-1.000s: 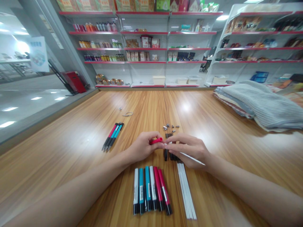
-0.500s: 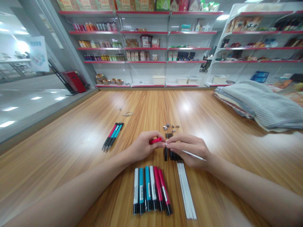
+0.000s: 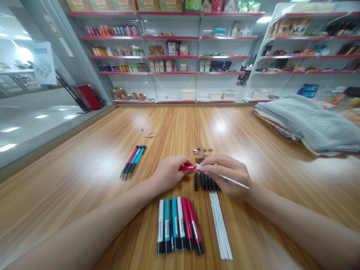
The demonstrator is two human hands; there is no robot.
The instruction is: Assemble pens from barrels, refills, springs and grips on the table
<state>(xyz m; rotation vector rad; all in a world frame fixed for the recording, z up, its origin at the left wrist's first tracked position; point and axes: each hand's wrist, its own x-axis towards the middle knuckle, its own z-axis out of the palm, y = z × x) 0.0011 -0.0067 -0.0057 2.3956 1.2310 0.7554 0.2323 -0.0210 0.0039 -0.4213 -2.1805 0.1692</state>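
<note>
My left hand [image 3: 171,172] is closed around a red pen barrel [image 3: 188,168], its open end turned toward the right. In my right hand [image 3: 229,174] is a white pen refill [image 3: 234,182], slanting down to the right. A small white piece [image 3: 198,167] sits at the right fingertips, just beside the barrel's end. Under and beside the right hand lie black grips [image 3: 206,182] in a row. Beyond the fingers are dark springs [image 3: 199,160] and several silver tips [image 3: 200,150]. Nearer me lie several white refills [image 3: 221,227] and a row of white, blue and red pen barrels [image 3: 180,225].
To the left lie a few whole pens [image 3: 133,162]. A thin wire ring [image 3: 152,135] and a small metal bit [image 3: 142,128] are farther back. Folded cloths [image 3: 312,120] are piled at the right on the wooden table [image 3: 90,150]. Stocked shelves [image 3: 171,73] stand behind it.
The red barrel has turned so its open end points right toward my right fingers. My right hand has shifted slightly right, leaving a small gap and showing more of the black grips.
</note>
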